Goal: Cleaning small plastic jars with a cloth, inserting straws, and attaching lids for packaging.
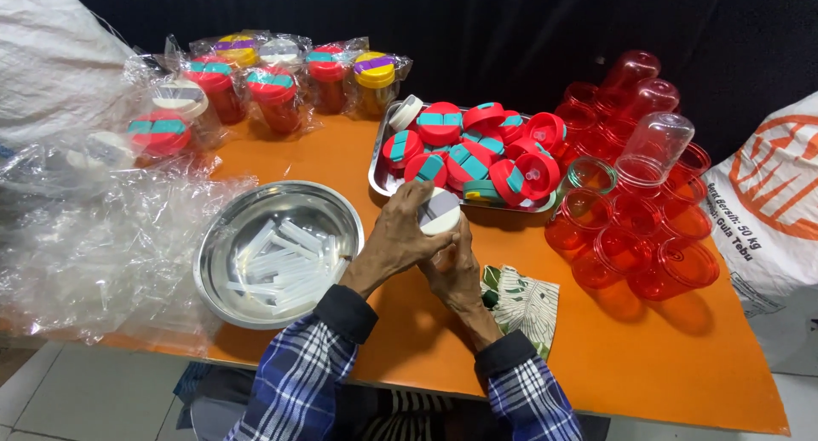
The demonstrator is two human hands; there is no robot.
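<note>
My left hand [402,236] and my right hand [456,266] meet over the middle of the orange table [665,364]. Both grip one white round lid [440,211], the left hand over its top and the right hand under it. Just behind the hands lies a rectangular metal tray [380,178] heaped with red lids [439,121] that carry teal flaps. To the left sits a round steel bowl [226,245] holding several clear plastic strips [285,253].
Stacked red plastic jars [635,236] fill the right side, some upside down. Capped jars wrapped in clear film [273,83] line the far left edge. Loose clear plastic sheeting [94,245] covers the left. A leaf-patterned cloth [521,303] lies by my right wrist. A printed sack [771,185] stands right.
</note>
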